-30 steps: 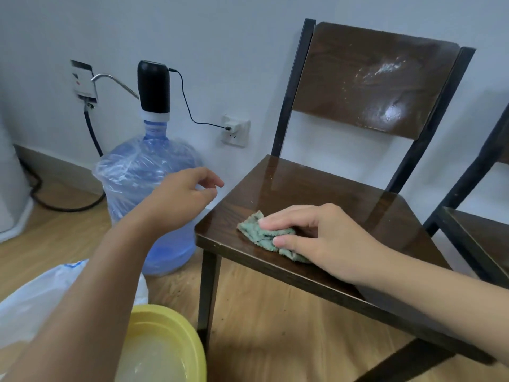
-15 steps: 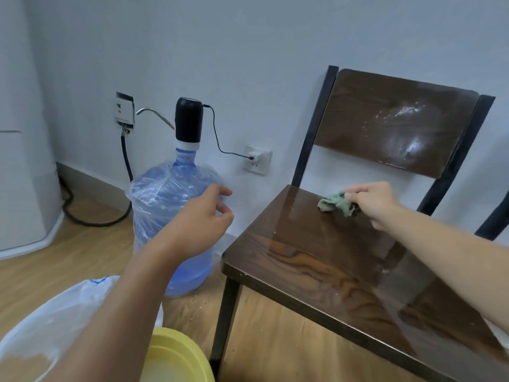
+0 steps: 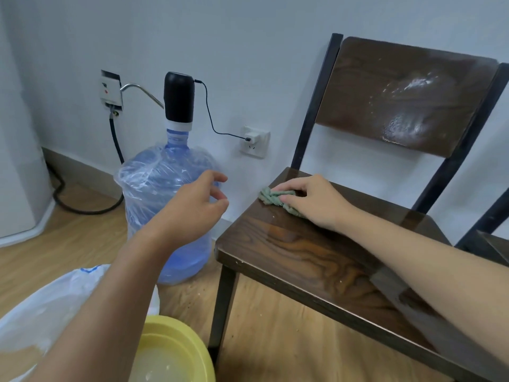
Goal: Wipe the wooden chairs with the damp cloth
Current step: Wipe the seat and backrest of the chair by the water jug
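A dark wooden chair with a black metal frame stands against the wall. Its seat looks wet and glossy, and its backrest carries pale smears. My right hand presses a crumpled green cloth flat on the seat's back left corner. My left hand hovers in the air left of the seat, fingers loosely curled and holding nothing. The edge of a second chair shows at the far right.
A blue water jug with a black pump stands left of the chair, its cable plugged into a wall socket. A yellow basin of water and a white plastic bag sit on the wooden floor at bottom left.
My right hand slid the cloth from the seat's front edge to the back, then leftward to the back left corner. My left hand stayed hovering beside the seat.
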A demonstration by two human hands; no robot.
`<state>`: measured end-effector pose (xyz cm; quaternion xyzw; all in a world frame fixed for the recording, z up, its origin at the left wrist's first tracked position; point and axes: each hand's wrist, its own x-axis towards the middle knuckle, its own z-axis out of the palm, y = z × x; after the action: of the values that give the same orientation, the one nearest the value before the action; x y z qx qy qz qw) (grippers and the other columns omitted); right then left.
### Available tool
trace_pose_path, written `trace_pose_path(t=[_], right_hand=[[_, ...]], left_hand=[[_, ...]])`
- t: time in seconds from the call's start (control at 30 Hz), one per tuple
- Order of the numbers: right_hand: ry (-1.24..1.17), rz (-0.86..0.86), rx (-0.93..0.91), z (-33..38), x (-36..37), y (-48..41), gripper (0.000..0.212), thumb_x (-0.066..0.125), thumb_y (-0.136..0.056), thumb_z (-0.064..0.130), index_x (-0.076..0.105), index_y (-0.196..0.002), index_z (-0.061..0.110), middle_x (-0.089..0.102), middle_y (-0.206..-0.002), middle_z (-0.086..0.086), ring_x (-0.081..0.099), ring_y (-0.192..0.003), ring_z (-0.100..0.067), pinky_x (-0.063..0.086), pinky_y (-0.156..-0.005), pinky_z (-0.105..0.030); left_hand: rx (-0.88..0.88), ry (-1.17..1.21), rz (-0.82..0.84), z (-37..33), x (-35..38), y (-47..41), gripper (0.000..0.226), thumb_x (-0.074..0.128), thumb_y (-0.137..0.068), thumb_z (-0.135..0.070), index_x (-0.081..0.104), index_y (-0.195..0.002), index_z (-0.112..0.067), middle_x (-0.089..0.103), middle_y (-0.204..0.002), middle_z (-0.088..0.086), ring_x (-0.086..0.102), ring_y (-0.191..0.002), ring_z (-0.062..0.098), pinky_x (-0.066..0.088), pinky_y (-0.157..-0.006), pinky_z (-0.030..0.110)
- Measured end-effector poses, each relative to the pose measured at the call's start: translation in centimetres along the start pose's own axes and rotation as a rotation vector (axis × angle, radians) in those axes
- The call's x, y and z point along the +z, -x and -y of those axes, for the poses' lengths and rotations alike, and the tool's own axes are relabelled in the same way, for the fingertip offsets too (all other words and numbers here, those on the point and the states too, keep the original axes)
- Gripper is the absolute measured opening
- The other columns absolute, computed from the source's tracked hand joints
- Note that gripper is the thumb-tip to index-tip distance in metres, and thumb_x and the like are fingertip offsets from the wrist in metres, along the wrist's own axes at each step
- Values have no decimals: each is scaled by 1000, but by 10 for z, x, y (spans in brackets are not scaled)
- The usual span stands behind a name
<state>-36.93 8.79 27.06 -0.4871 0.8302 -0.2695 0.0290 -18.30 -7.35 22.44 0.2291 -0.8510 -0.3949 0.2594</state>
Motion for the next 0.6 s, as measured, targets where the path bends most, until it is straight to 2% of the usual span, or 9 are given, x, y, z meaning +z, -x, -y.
trace_pose_path(t=[0.1, 0.23, 0.33, 0.43, 0.5, 0.53, 0.6], right_hand=[[-51, 82, -60, 24, -1, 34, 24, 68, -94, 24, 77, -114, 33, 73, -119, 16, 62, -111, 1, 45, -101, -22], [-95, 217, -160, 51, 0, 76, 25, 66, -96, 22, 76, -113, 36, 72, -117, 21, 62, -108, 5, 46, -96, -17], [-148, 250, -253, 65, 1, 97, 24, 66, -94, 12, 79, -108, 27, 74, -113, 16, 64, -108, 3, 50, -98, -20], [-47, 280, -412, 69, -4, 115, 26, 64, -92, 2, 80, -105, 18, 75, -110, 9, 64, -108, -4, 50, -95, -22], [60, 329, -482, 66, -14, 127, 28, 62, -92, 0, 79, -105, 18, 75, -109, 9, 62, -107, -5, 51, -92, -23], [67, 352, -458, 62, -24, 134, 28, 61, -93, 1, 79, -104, 19, 74, -108, 11, 62, -107, -6, 52, -91, -22], [-33, 333, -291, 48, -50, 145, 27, 63, -93, 4, 80, -99, 23, 75, -103, 12, 66, -104, -5, 53, -90, -21]], left_hand=[[-11, -26, 0, -6, -4, 3, 43, 53, -94, -24, 49, -136, -29, 65, -107, -13, 68, -92, 13, 46, -70, 26], [-12, -65, -44, -24, -11, 9, 42, 52, -93, -22, 52, -134, -25, 66, -103, -12, 66, -98, 18, 43, -70, 28], [-7, -84, -60, -41, -16, 15, 40, 51, -93, -22, 54, -132, -24, 66, -102, -9, 65, -94, 15, 40, -67, 22], [14, -98, -51, -54, -14, 21, 34, 52, -92, -20, 61, -125, -24, 67, -101, -9, 63, -86, 7, 39, -64, 18], [41, -136, -28, -57, -9, 25, 29, 53, -92, -20, 65, -119, -24, 67, -105, -7, 60, -86, 4, 40, -65, 16], [58, -154, -12, -59, -6, 26, 28, 53, -92, -21, 67, -116, -24, 66, -108, -5, 60, -89, 5, 41, -68, 16], [83, -182, 22, -61, 0, 28, 26, 54, -92, -22, 68, -114, -25, 64, -110, -4, 61, -94, 8, 47, -75, 22]])
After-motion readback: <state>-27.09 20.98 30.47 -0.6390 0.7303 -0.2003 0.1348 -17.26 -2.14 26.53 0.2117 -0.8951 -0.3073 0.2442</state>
